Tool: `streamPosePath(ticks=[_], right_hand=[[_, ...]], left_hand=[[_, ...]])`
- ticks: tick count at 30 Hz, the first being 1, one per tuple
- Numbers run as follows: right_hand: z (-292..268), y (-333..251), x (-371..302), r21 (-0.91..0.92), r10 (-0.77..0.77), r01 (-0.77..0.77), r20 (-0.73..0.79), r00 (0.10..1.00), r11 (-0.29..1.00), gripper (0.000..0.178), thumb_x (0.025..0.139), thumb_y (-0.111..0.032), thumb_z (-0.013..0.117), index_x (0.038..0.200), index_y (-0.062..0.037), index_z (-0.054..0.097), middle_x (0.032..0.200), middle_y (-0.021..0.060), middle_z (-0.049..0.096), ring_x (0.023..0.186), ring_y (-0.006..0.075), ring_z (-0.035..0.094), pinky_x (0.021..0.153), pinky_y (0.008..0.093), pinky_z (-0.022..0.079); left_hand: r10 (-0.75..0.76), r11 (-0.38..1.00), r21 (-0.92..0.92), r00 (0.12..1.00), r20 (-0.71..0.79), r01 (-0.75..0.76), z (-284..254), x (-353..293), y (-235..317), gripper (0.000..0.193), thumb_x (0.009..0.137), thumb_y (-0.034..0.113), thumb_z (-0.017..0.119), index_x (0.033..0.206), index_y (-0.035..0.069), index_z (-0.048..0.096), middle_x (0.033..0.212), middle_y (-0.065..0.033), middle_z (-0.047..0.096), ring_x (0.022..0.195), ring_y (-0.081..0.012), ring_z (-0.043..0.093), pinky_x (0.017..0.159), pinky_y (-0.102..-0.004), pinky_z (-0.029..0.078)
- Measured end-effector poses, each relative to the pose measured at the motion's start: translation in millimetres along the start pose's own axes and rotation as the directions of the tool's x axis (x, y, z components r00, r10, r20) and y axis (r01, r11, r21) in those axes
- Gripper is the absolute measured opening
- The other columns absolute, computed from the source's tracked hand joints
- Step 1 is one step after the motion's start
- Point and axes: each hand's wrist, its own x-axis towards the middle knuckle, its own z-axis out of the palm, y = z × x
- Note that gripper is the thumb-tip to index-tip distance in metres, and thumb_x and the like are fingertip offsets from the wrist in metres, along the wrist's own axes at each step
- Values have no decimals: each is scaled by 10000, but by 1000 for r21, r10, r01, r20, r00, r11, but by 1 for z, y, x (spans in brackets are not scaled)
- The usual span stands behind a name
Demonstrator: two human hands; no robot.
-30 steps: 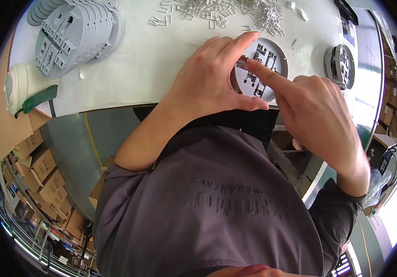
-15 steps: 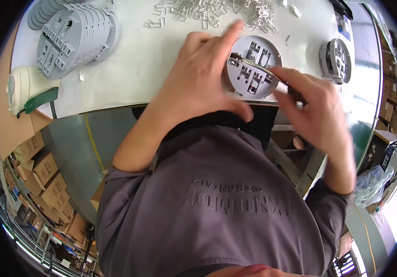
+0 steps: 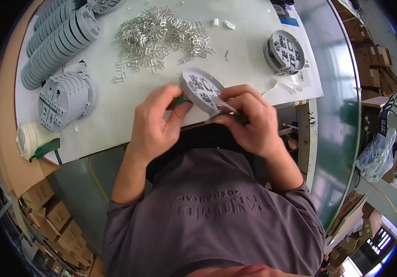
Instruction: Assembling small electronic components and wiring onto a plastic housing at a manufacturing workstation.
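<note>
A round grey plastic base [image 3: 201, 87], with slots and metal contacts on its face, is held tilted just above the table's near edge. My left hand [image 3: 157, 122] is closed at its left rim; a small green piece [image 3: 180, 100], too little to identify, shows between thumb and forefinger. My right hand [image 3: 254, 120] grips the lower right rim. A slim metal-ended tool [image 3: 225, 107] with a dark handle lies in that same hand, mostly hidden by the fingers.
A pile of bent metal clips [image 3: 154, 39] lies beyond the base. Stacked grey discs [image 3: 62, 37] and another stack [image 3: 64, 99] stand at left, near a cream cylinder [image 3: 32, 138] with a green part. More round bases [image 3: 285, 53] sit at right by torn white film [image 3: 284, 85].
The base has come off the tabletop and is tilted. My left hand has closed from spread fingers. My right hand now holds the rim, its tool drawn back from the face. The view has shifted.
</note>
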Motion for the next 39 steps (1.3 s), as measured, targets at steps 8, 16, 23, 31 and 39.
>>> streamPosePath(ticks=[8,16,23,31,39], right_hand=[[-46,-7,18,-154,-27,-5,-208,978,988,247,858,52,823,931,-23,600,1166,130,767,821,163,629,741,287,506],[-164,63,44,-516,136,-126,-17,990,848,437,742,-63,960,1109,-4,731,1232,76,752,823,191,664,756,307,554],[-168,72,57,-620,77,-70,-16,997,781,771,618,-138,1022,1319,-36,719,1308,103,721,1032,267,714,971,364,588],[-185,110,64,-367,156,-111,96,983,924,1027,565,-139,1010,1518,-105,629,1476,96,646,1211,361,680,1139,421,527],[-177,120,50,-500,200,-122,104,974,857,978,601,-26,972,1512,-15,615,1442,181,684,1223,348,685,1086,414,557]], left_hand=[[22,999,25,1000,-16,-22,34,14,1,187,951,10,702,1137,25,690,948,-86,693,798,-248,594,764,-349,508],[80,907,414,997,14,-78,-2,2,-28,138,1003,132,690,1125,71,710,1102,-71,698,941,-277,586,903,-391,504],[62,879,475,996,-61,-25,-1,-4,-40,180,1007,159,701,1152,52,707,1249,-101,665,1130,-293,574,1009,-396,479],[62,885,464,996,-56,-29,-3,-2,-43,189,1007,171,700,1153,51,708,1289,-103,650,1154,-303,566,1026,-403,474],[154,839,540,979,-134,-58,-12,-4,-40,255,936,167,773,1167,90,698,1303,-62,639,1091,-293,579,984,-404,494]])
